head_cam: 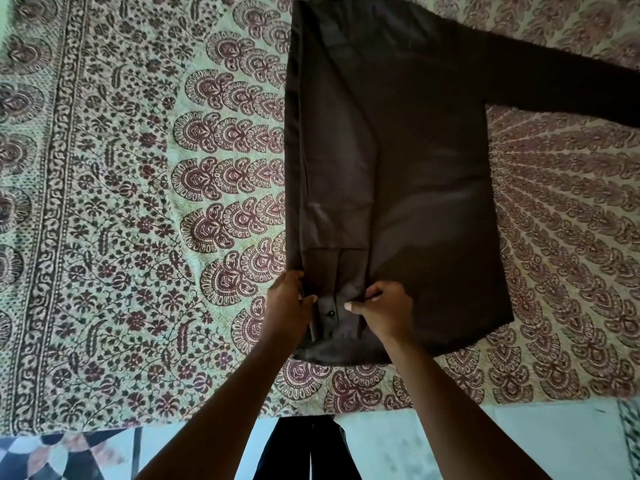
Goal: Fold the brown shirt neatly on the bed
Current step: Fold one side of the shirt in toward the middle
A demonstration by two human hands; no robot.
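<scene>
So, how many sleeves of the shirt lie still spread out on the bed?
1. The right sleeve stretches out over the bedspread. The left sleeve lies folded onto the brown shirt.

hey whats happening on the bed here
A person is folding a brown shirt laid flat on a patterned bedspread. One side is already folded in, its sleeve lying down along the shirt. The left hand and right hand pinch the cuff end of that sleeve near the hem. The other sleeve is spread out to the right, not yet folded.
</scene>
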